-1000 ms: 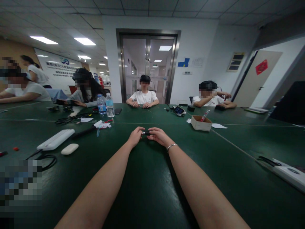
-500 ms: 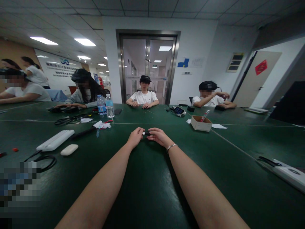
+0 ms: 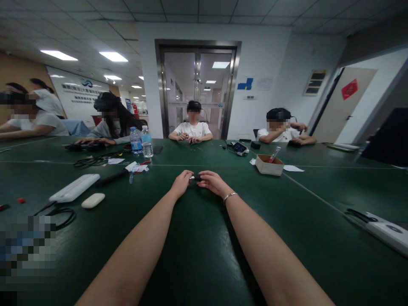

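Observation:
Both my arms stretch forward over the dark green table [image 3: 197, 255]. My left hand [image 3: 181, 182] and my right hand [image 3: 213, 182] meet at the table's middle, fingers curled and pinched on a small black object with a metal end [image 3: 195, 178] held between them. A thin bracelet [image 3: 229, 196] circles my right wrist. What the small object is I cannot make out.
A white power strip [image 3: 75, 187] and a white case [image 3: 92, 199] lie at left with black cables [image 3: 60, 214]. Two water bottles [image 3: 142, 143] stand behind. A cardboard box [image 3: 269, 164] is at right; another white strip [image 3: 382, 229] at far right. Several people sit around the table.
My hands stay together on the small black object with almost no movement. People at the far left have shifted slightly.

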Tool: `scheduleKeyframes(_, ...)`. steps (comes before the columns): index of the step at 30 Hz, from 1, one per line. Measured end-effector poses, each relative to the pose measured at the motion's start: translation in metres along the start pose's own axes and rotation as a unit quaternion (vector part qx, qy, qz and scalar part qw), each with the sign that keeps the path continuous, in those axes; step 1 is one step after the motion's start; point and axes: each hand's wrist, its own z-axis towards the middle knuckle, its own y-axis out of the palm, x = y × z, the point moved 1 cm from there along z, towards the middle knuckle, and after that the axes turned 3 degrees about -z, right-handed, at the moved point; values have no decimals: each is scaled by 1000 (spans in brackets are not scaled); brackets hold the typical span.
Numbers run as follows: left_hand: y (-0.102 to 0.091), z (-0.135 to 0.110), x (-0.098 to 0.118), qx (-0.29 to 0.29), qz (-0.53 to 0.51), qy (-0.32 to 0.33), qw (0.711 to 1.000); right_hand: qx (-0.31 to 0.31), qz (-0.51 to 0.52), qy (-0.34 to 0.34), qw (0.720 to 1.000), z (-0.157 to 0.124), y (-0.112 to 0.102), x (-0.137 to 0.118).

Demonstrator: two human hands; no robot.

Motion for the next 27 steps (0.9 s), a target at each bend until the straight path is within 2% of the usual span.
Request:
scheduleKeyframes(5,-1,1,0,-1,-9,10,1000,-3,-27,-2,1000,0,0,0)
scheduleKeyframes(8,-2,0,1,14,-27,37,999,-29,-116,-13,993,1,1,0)
scheduleKeyframes(11,-3,-3,4,27,-29,51,998,-55,-238,-9,970,2,6,0)
scheduleKeyframes(15,3,-6,8,-28,-18,46,998,-38,-338,-12,940,3,17,1)
scheduleKeyframes(19,9,-8,14,-68,-35,24,997,-40,-306,-13,951,1,24,2)
scheduleKeyframes(21,8,-16,28,-106,7,3,994,-47,-280,9,959,-6,21,0)
scheduleKeyframes(23,3,-35,53,-160,98,5,982,-67,-271,32,960,-22,12,-6)
scheduleKeyframes(25,-10,-67,86,-196,199,70,958,-88,-282,52,954,-48,-1,-16)
scheduleKeyframes(27,-31,-106,117,-236,286,131,919,-101,-302,58,946,-86,-19,-29)
